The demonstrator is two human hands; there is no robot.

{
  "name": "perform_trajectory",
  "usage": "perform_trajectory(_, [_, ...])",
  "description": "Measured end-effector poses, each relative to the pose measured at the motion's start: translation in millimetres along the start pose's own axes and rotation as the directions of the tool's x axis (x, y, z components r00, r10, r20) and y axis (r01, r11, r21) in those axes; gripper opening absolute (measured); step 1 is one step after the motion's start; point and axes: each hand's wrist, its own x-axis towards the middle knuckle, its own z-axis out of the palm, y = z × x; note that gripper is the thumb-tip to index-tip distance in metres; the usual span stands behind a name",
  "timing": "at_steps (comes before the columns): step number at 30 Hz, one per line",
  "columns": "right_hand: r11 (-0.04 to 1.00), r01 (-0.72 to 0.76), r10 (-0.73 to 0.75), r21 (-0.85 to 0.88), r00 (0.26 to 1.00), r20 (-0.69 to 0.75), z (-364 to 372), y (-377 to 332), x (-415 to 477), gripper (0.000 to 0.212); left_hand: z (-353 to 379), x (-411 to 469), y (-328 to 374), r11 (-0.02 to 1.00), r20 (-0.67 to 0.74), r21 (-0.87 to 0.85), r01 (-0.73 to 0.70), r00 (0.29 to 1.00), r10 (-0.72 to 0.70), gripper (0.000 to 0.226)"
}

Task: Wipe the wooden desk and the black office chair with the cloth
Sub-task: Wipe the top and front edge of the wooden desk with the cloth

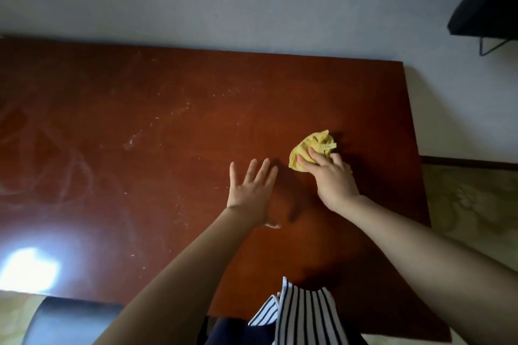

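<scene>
Right hand [333, 176] fingers curled, gripping crumpled yellow cloth [312, 148] on wooden desk [168, 120] (dusty streaks); left hand [252, 190] flat beside it, fingers straight, slightly spread.

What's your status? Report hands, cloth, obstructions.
Right hand grips crumpled yellow cloth on reddish-brown wooden desk. Left hand open beside it. Pale dusty streaks on desk; nothing blocking.

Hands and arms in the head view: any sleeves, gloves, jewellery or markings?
The left hand and right hand are bare: no gloves, rings or watch visible. No sleeves show anywhere in the frame. The person wears a dark-and-white striped top.
</scene>
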Motion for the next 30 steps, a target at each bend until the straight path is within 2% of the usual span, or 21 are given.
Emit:
perform_trajectory(4, [0.998, -0.011, 0.013, 0.067, 1.0, -0.019, 18.2, -15.3, -47.2, 0.068, 15.7, -21.6, 11.1, 1.0, -0.013, -0.016, -0.027, 1.0, 0.026, 0.125])
perform_trajectory(10, [0.963, -0.13, 0.157, 0.237, 0.983, -0.098, 45.6, -32.2, -126.6, 0.063, 28.3, -35.2, 35.6, 0.987, -0.039, 0.022, -0.159, 0.986, 0.16, 0.126])
perform_trajectory(15, [0.97, -0.13, 0.152, 0.207, 0.984, -0.092, 64.3, -30.9, -173.7, 0.066, 35.8, -43.9, 52.8, 0.98, -0.041, 0.037, -0.193, 0.98, 0.194, 0.126])
perform_trajectory(19, [0.997, -0.006, 0.025, 0.077, 0.97, -0.24, 64.5, -0.7, -202.9, 0.057, 42.3, -50.6, 62.5, 0.981, -0.012, 0.035, -0.192, 0.981, 0.193, 0.127])
perform_trajectory(25, [0.991, 0.115, -0.131, -0.069, 0.946, -0.296, 49.6, 56.7, -186.2, 0.069, 53.5, -57.2, 67.0, 0.992, -0.022, 0.03, -0.121, 0.992, 0.122, 0.121])
perform_trajectory(27, [0.993, 0.107, -0.114, -0.043, 0.959, -0.259, 41.2, 78.8, -164.1, 0.078, 59.8, -59.5, 67.4, 0.998, -0.03, -0.007, -0.064, 0.998, 0.064, 0.12])
perform_trajectory(30, [0.991, 0.086, -0.098, -0.098, 0.987, -0.127, 28.4, 112.1, -130.2, 0.067, 70.7, -64.0, 75.4, 0.993, -0.038, -0.11, 0.035, 0.999, -0.039, 0.118])
